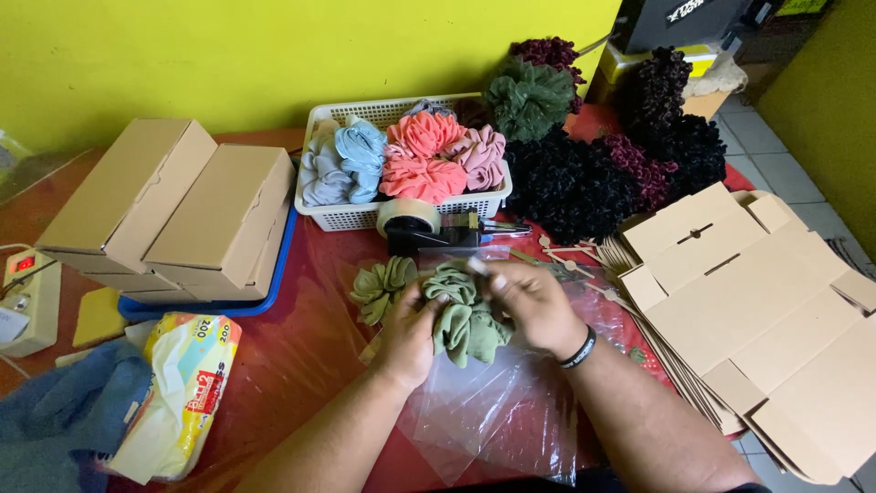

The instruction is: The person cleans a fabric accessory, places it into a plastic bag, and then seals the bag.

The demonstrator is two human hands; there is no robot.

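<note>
My left hand (408, 333) and my right hand (532, 306) both grip a sage-green fabric scrunchie (465, 319) above a clear plastic bag (497, 411) lying on the red table. The right hand's fingers pinch the scrunchie's upper edge. Another green scrunchie (379, 285) lies on the table just left of my hands. A black band circles my right wrist.
A white basket (365, 215) of pastel scrunchies stands behind, with a tape dispenser (415, 224) in front. Dark scrunchies (584, 183) are piled at right. Flat cardboard boxes (748, 301) are stacked far right, folded boxes (182, 205) at left, a tissue pack (182, 383) near left.
</note>
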